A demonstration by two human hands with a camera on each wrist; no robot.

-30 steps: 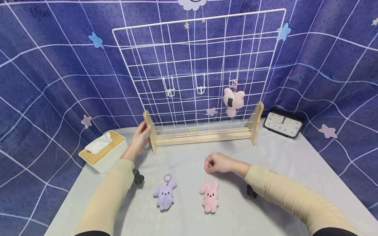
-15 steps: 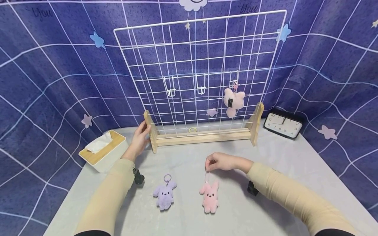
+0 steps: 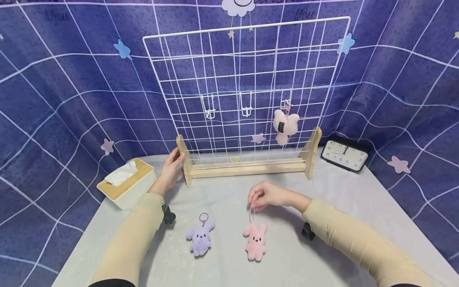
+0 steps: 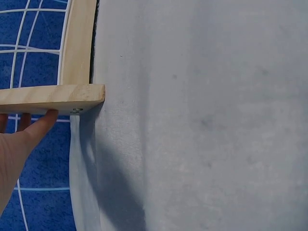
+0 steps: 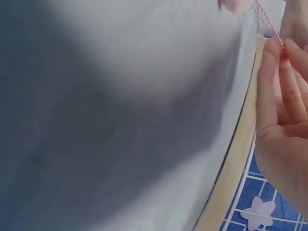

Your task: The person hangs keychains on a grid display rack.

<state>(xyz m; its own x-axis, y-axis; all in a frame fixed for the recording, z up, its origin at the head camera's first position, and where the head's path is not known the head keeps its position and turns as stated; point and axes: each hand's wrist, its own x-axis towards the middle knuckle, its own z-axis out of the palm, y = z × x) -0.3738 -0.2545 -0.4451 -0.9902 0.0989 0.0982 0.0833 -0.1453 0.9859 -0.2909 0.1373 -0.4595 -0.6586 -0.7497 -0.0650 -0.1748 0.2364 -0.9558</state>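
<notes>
My right hand (image 3: 269, 194) pinches the pink beaded chain (image 5: 266, 19) of a pink plush bunny keychain (image 3: 255, 241) between thumb and fingertips. Stretched upright, the chain leads down to the bunny, which is face up at the front of the table. My left hand (image 3: 170, 171) touches the outer face of the wooden left upright (image 4: 53, 98) of a white wire grid rack (image 3: 247, 73) with its fingertips. To the left of the pink bunny lies a purple plush bunny keychain (image 3: 201, 240) with a ring on top.
On the grid, two white hooks (image 3: 209, 113) hang bare, while a third carries a pale pink plush (image 3: 285, 124), its back showing. A tissue box (image 3: 125, 183) stands at the left and a clock (image 3: 344, 154) at the right. A patterned blue curtain surrounds the table.
My right hand has risen slightly, drawing the pink bunny's chain up taut. The left hand stays at the upright. The head view has shifted a little.
</notes>
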